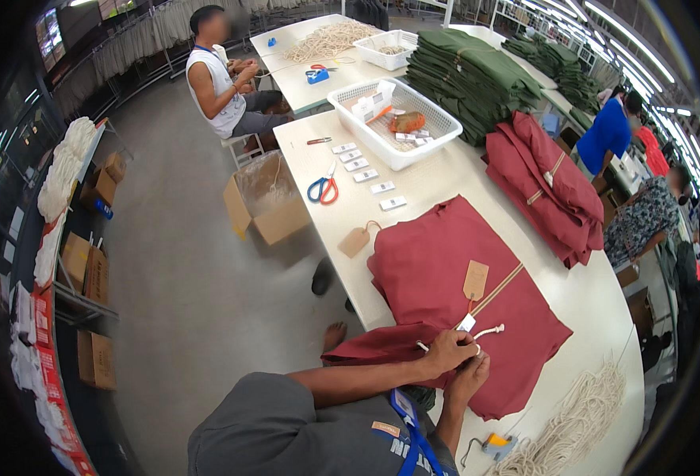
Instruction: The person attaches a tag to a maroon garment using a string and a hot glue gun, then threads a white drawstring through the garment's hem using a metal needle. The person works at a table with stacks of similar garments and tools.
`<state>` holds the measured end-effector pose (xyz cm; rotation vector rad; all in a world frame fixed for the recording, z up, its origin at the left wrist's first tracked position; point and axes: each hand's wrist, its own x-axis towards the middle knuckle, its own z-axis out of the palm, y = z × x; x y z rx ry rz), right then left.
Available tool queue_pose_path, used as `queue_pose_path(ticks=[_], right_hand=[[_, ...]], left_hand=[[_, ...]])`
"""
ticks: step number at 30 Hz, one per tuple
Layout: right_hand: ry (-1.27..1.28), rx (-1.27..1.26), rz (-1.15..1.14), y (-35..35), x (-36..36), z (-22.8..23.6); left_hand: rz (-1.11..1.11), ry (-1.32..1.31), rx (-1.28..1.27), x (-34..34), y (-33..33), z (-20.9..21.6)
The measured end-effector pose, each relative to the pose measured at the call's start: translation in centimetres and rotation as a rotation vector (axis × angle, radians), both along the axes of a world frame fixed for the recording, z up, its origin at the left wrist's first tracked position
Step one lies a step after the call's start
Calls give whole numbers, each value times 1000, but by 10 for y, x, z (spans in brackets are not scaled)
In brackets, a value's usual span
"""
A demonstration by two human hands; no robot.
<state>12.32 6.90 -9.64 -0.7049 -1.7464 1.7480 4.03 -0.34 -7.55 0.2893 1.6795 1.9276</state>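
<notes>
A folded red fabric piece point(445, 266) with a tan stripe lies on the table in front of me. White cord point(489, 330) with a knotted end comes out from between my hands at its near edge. My left hand point(450, 351) pinches the cord, fingers closed. Just below it, my right hand point(469, 381) is also closed on the cord, its fingertips meeting the left ones and partly hidden. Beside the fingers, a brown tag point(476, 279) on a red string and a small white label point(466, 323) rest on the fabric.
Scissors point(324, 189), white labels point(381, 187) and another brown tag point(355, 241) lie beyond the fabric. A white basket point(397, 151), green fabric stack point(469, 75) and red bundle point(548, 186) stand farther back. Loose cords point(580, 420) lie near right. A person point(219, 87) sits far left.
</notes>
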Motion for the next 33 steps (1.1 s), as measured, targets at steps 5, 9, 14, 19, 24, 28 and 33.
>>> queue_pose_path(ticks=[5,9,14,19,24,28,33], right_hand=[[24,-151,31,11,3,6],[-28,-40,-98,10,5,14],[10,170,-93,5,7,22],[-37,283,-114,5,8,22],[-1,239,-124,5,4,17],[-11,99,-162,7,3,16],[22,-148,-151,8,7,18]], left_hand=[[-312,-410,222,-14,-9,-3],[-346,-347,150,-19,-9,-4],[-297,-258,102,-19,-5,-2],[-278,-212,76,-20,-9,5],[-254,-114,63,-24,-12,8],[-307,-35,8,-28,-11,-3],[-261,3,122,-24,-12,-21]])
